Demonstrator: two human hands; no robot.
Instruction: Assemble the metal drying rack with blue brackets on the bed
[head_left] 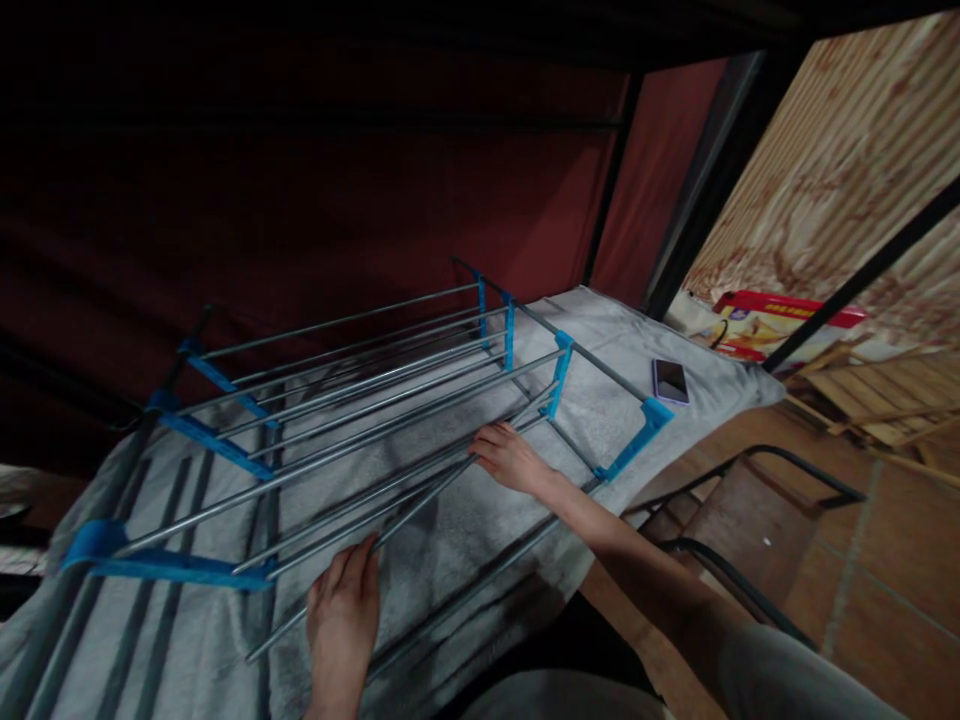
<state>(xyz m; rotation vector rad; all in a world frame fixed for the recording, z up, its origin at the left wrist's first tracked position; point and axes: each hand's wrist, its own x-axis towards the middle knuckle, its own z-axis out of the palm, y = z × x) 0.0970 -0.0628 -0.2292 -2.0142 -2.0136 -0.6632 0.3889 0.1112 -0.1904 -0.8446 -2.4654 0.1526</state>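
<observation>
A grey metal rack with blue plastic brackets (560,375) lies on the pale blanket, its thin rods spanning from the left frame to the right frame. My left hand (343,612) is closed around a loose metal rod (424,502) near its left end, which sticks out past the hand, apart from the blue bracket (191,568) at the front left. Farther along the same rod, my right hand (510,458) grips it with the fingers on top. The rod slants up toward the right-hand brackets; whether its far end touches one I cannot tell.
Grey blanket (611,325) covers the surface under the rack. A phone (670,381) lies on it at the right. Beyond the edge stand a chair (750,515), wooden slats (892,390) and a red and yellow box (787,322). Dark posts (705,185) rise behind.
</observation>
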